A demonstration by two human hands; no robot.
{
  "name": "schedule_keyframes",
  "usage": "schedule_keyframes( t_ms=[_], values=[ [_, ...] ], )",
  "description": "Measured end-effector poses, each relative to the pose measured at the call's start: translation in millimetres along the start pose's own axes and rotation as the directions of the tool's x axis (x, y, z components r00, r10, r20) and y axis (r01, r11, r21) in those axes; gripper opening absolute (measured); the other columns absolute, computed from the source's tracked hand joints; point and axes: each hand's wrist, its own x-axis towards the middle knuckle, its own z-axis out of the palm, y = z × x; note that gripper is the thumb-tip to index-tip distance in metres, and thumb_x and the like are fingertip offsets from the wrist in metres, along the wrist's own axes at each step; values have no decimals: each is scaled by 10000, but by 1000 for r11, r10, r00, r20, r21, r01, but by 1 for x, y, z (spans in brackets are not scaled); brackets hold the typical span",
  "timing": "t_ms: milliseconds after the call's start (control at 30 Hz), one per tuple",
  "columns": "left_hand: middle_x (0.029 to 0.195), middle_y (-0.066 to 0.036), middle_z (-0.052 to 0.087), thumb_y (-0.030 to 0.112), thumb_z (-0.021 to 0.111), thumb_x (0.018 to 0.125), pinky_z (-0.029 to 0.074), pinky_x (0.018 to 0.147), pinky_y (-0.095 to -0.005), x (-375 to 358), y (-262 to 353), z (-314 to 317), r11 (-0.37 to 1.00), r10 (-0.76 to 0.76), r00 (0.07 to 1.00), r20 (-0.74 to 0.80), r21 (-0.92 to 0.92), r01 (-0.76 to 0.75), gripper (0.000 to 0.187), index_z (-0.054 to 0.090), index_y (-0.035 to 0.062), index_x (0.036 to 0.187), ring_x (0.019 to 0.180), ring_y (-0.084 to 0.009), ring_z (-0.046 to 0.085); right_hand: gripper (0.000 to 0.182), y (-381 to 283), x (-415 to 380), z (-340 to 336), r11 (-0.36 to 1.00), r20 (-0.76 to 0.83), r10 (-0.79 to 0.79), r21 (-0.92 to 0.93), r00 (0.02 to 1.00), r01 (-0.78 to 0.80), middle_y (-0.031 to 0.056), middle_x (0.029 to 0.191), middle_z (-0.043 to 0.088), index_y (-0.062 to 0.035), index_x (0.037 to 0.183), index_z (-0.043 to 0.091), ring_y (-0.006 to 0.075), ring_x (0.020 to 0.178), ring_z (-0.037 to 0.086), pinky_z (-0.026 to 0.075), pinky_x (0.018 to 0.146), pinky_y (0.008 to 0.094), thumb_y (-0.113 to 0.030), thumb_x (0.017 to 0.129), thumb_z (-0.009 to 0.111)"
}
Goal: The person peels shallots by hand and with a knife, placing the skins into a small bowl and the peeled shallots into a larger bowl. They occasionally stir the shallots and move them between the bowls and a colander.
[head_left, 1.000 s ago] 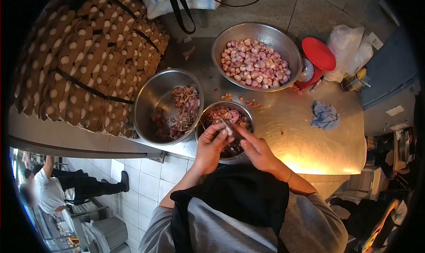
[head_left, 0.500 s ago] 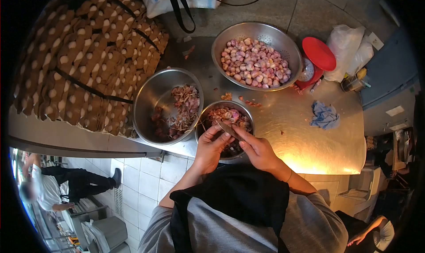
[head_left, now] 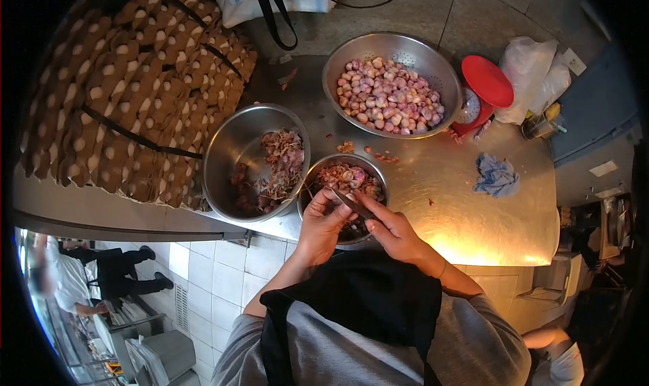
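Over a small metal bowl (head_left: 382, 183) with shallots and peelings, my left hand (head_left: 323, 225) has its fingers closed on a small shallot (head_left: 345, 209). My right hand (head_left: 397, 233) grips a knife (head_left: 351, 202), its dark blade lying across the shallot. A larger metal bowl (head_left: 220, 142) with skins and root ends stands at the left of the small one. Behind them a wide colander (head_left: 433, 55) holds peeled shallots (head_left: 389, 95). The small bowl's front part is hidden by my hands.
Stacked egg trays (head_left: 128, 95) fill the left. On the steel table (head_left: 419, 170) are a red scale (head_left: 487, 82), plastic bags (head_left: 531, 75) and a blue cloth (head_left: 496, 176). One person (head_left: 74, 278) stands at the lower left, another (head_left: 561, 359) at the lower right.
The knife blade has shifted slightly in my right hand, close to the shallot. The person at the lower left has changed leg position, and the one at the lower right has moved downward.
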Motion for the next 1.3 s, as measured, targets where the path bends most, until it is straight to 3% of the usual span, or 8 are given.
schedule_keyframes(
  t_ms=[200, 367, 433, 633, 733, 933, 1100, 1300],
  values=[
    [882, -2, 578, 64, 594, 801, 486, 723, -260, 1, -5, -1, 994, -71, 997, 3, -88, 71, 121, 532, 85, 902, 829, -106, 558, 387, 11, 0, -3, 995, -14, -42, -91, 999, 40, 125, 1176, 518, -36, 1264, 387, 189, 1064, 501, 360, 898, 271, -134, 893, 437],
    [928, -20, 590, 93, 592, 806, 489, 729, -260, -1, -1, 6, 990, -83, 997, 2, -115, 83, 128, 543, 76, 922, 856, -115, 566, 377, 3, -3, -8, 900, 31, 376, 225, 926, -373, 131, 1143, 531, -25, 1259, 394, 170, 1034, 503, 367, 886, 264, -132, 899, 427],
    [939, -23, 591, 100, 592, 806, 488, 734, -260, -1, 2, 7, 990, -86, 996, 7, -115, 87, 135, 545, 73, 930, 864, -117, 566, 383, 4, -3, -9, 885, 14, 408, 238, 913, -399, 134, 1148, 524, -21, 1263, 387, 164, 1046, 490, 360, 893, 263, -136, 901, 426],
    [938, -27, 591, 99, 581, 814, 487, 739, -256, 0, 1, 5, 988, -83, 997, -7, -132, 81, 153, 552, 63, 960, 864, -121, 567, 403, -1, -6, -9, 909, 46, 363, 201, 931, -364, 144, 1182, 504, -15, 1272, 368, 163, 1082, 469, 344, 911, 271, -151, 899, 434],
    [935, -31, 592, 94, 576, 816, 486, 744, -259, 1, -2, 2, 985, -81, 997, 13, -150, 82, 163, 556, 62, 974, 857, -123, 568, 403, -1, -4, -5, 985, 11, 156, 73, 988, -156, 143, 1184, 505, -15, 1270, 371, 176, 1094, 467, 341, 920, 279, -146, 894, 440],
    [944, -42, 596, 73, 576, 812, 482, 761, -275, 1, 2, 3, 984, -114, 993, 21, -136, 115, 191, 564, 51, 1002, 844, -134, 576, 418, 2, -5, -10, 889, 59, 391, 232, 918, -394, 149, 1176, 509, -23, 1280, 354, 205, 1046, 509, 370, 888, 290, -145, 891, 443],
    [968, -43, 597, 53, 592, 797, 470, 778, -267, 2, 0, 7, 999, -21, 998, -62, -34, 19, 186, 578, 30, 981, 861, -131, 572, 451, 6, -1, -6, 988, -14, -92, -125, 996, 90, 165, 1074, 565, -62, 1302, 332, 258, 780, 623, 465, 687, 312, -152, 878, 458],
    [985, -70, 605, -4, 598, 768, 472, 802, -282, 1, -4, 0, 992, 90, 995, -44, 90, -85, 245, 579, 34, 1009, 898, -151, 575, 495, 2, -3, -8, 961, 24, -73, -265, 997, 77, 187, 1041, 561, -95, 1308, 328, 359, 765, 596, 477, 649, 336, -164, 848, 497]
  ],
)
